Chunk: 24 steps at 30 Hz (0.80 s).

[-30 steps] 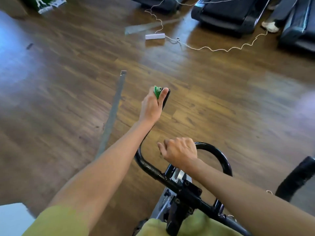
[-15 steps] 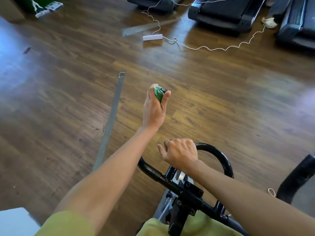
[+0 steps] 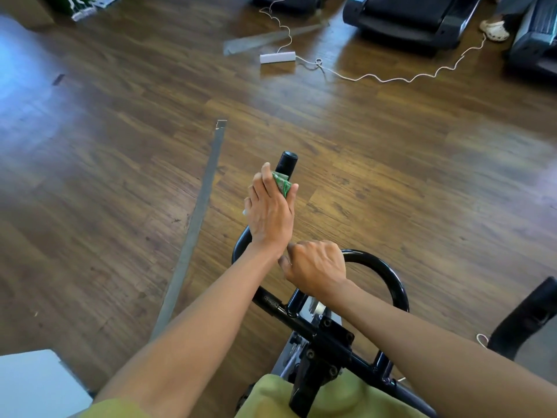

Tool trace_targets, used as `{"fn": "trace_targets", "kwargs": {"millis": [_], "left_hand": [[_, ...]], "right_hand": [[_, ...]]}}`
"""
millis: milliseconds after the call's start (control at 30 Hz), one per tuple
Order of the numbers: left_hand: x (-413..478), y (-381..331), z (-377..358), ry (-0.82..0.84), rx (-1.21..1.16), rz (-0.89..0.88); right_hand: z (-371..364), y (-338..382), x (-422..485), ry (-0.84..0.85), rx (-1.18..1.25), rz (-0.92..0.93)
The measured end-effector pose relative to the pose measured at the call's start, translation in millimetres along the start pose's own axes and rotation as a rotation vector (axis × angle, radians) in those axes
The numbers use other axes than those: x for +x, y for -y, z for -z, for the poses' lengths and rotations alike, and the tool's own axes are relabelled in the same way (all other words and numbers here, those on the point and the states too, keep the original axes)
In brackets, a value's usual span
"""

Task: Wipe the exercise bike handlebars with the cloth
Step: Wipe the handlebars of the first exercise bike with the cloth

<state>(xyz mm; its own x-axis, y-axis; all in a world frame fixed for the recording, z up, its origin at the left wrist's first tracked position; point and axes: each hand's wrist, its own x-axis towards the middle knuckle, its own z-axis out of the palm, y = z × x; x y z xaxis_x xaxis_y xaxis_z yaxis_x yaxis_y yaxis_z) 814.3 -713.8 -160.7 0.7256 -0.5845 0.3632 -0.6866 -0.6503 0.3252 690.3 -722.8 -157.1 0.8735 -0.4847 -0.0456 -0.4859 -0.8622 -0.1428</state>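
Note:
The black exercise bike handlebars [image 3: 388, 276] fill the lower middle of the head view, with a curved centre loop and a left horn that rises to a black end grip [image 3: 287, 162]. My left hand [image 3: 269, 211] is wrapped round that left horn just below the grip's tip, holding a green cloth [image 3: 281, 183] against the bar. My right hand [image 3: 316, 268] grips the centre loop right behind my left wrist. The right horn [image 3: 530, 315] shows at the right edge with no hand on it.
Wooden floor all round. A long grey metal strip [image 3: 199, 218] lies on the floor left of the bike. A white cord [image 3: 376, 78] and a white box [image 3: 277, 57] lie ahead. Treadmills [image 3: 410, 13] stand at the back right, with a person's shoe [image 3: 494, 30] beside them.
My left hand with the cloth has slid back down the left horn toward me, uncovering the black end grip. My right hand stays on the centre loop.

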Motion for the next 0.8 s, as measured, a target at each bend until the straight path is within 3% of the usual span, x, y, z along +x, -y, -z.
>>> {"fn": "trace_targets", "kwargs": {"millis": [200, 467, 700, 800], "left_hand": [[7.7, -10.2, 9.2, 0.045, 0.003, 0.026], [-42.6, 24.5, 31.1, 0.268, 0.271, 0.134], [-70.2, 25.6, 50.7, 0.349, 0.314, 0.336], [-84.6, 18.9, 52.5, 0.334, 0.255, 0.512]], "right_hand": [[0.6, -0.9, -0.4, 0.034, -0.002, -0.002], [6.2, -0.2, 0.5, 0.111, 0.021, -0.022], [4.4, -1.0, 1.7, 0.145, -0.007, -0.001], [5.1, -1.1, 1.8, 0.166, -0.006, 0.003]]}}
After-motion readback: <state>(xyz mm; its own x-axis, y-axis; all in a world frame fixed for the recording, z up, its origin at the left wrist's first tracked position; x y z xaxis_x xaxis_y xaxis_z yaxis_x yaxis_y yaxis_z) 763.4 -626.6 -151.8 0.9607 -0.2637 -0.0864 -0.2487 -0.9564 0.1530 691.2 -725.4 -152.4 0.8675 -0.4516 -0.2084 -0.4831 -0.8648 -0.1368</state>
